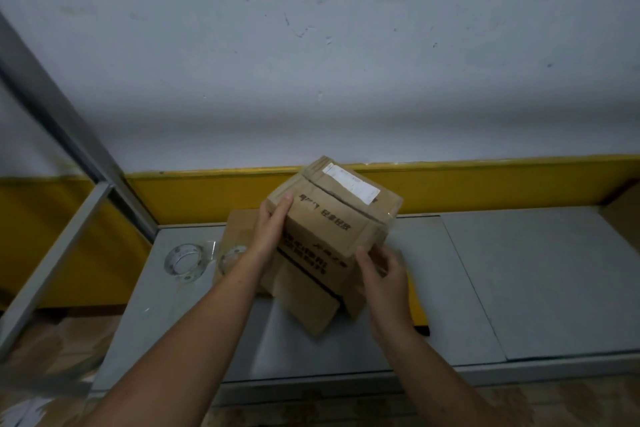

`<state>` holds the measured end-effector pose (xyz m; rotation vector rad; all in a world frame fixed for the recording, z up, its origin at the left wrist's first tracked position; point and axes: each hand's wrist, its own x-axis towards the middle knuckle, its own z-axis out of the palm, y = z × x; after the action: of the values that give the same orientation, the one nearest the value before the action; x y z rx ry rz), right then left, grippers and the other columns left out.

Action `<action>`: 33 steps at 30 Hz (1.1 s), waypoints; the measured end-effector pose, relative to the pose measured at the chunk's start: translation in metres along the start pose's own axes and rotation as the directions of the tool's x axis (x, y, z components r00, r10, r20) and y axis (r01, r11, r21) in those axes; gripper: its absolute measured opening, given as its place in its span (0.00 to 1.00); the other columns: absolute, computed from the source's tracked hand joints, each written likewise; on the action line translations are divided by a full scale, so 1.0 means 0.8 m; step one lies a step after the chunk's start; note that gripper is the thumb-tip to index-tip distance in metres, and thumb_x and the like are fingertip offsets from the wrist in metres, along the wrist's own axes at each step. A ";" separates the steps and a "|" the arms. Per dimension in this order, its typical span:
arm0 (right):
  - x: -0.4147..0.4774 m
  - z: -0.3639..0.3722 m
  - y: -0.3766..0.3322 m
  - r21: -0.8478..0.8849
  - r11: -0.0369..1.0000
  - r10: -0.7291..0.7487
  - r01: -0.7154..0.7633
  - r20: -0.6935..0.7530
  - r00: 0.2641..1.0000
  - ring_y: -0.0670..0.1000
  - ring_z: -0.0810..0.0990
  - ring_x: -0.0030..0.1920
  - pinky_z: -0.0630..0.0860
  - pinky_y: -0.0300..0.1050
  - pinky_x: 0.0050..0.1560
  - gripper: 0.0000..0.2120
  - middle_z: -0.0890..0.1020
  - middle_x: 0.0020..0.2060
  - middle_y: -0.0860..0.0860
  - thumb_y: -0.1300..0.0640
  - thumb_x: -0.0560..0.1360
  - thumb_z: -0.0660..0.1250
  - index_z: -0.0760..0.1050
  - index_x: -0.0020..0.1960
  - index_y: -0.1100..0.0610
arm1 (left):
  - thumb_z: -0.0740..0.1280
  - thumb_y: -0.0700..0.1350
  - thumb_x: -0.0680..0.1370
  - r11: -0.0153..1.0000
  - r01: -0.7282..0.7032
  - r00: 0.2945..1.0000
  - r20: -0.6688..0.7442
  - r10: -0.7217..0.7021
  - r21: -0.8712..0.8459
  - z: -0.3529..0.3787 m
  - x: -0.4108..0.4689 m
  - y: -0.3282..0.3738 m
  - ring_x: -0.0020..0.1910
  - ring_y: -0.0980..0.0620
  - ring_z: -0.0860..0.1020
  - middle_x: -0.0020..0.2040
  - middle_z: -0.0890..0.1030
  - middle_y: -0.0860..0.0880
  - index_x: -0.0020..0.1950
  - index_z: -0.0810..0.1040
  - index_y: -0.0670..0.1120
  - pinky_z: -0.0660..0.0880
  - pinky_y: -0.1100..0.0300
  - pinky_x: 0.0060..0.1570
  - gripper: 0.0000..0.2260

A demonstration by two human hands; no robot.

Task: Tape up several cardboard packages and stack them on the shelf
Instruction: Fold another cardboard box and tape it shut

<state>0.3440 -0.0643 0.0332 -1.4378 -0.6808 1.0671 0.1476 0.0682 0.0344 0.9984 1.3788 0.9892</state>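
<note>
Head view, left to right. A grey metal upright (69, 135) of the rack slants across the left edge, in front of a yellow band (207, 194) that runs along the foot of the wall (311, 62). On the grey shelf (519, 270) lie a clear tape roll (183, 263) and, just beside it, a second tape roll (232, 258), partly hidden by the left forearm. Behind that roll a flat cardboard sheet (240, 227) lies on the shelf. The left arm reaches forward from the lower left. The left hand (273, 230) lies flat against the left side of the upper box (332, 218), its fingers (284, 206) straight and pressed to the cardboard, curled round nothing. The upper box sits tilted, one corner raised, on top of the lower box (304, 291), which rests on the shelf. A white label (349, 184) is stuck to its upper face, and clear tape hangs loose at its right edge. The right arm comes in from the lower right. The right hand (382, 276) holds the near right corner of the upper box, thumb on the near face and fingers (388, 262) curled round the side.
</note>
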 end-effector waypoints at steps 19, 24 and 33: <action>0.033 -0.021 0.007 -0.301 0.927 -0.040 0.224 0.514 0.857 0.39 0.77 0.67 0.81 0.41 0.60 0.43 0.77 0.67 0.35 0.39 0.68 0.82 0.65 0.77 0.35 | 0.63 0.65 0.82 0.967 -0.128 0.989 -0.047 0.142 0.221 -0.052 0.044 -0.023 0.64 0.45 0.79 0.61 0.80 0.50 0.68 0.77 0.52 0.78 0.38 0.66 0.22; 0.020 -0.008 0.038 -0.429 0.801 -0.237 0.418 0.414 0.879 0.47 0.67 0.76 0.72 0.55 0.72 0.47 0.68 0.76 0.43 0.36 0.67 0.80 0.61 0.80 0.39 | 0.64 0.60 0.84 0.886 -0.201 0.928 -0.207 0.308 0.419 -0.053 0.039 -0.015 0.59 0.50 0.78 0.65 0.74 0.46 0.70 0.74 0.49 0.80 0.50 0.57 0.20; 0.043 -0.011 0.055 -0.304 0.074 -0.600 0.950 0.747 0.286 0.53 0.80 0.64 0.77 0.57 0.58 0.12 0.85 0.59 0.50 0.50 0.77 0.75 0.85 0.57 0.55 | 0.71 0.64 0.78 0.343 -0.759 0.646 0.574 0.503 0.553 -0.058 -0.094 -0.077 0.78 0.58 0.67 0.72 0.75 0.59 0.62 0.83 0.58 0.69 0.34 0.73 0.17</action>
<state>0.3587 -0.0453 -0.0176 -1.0187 -2.2061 0.0534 0.1015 -0.0228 -0.0007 2.4229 1.1058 0.6882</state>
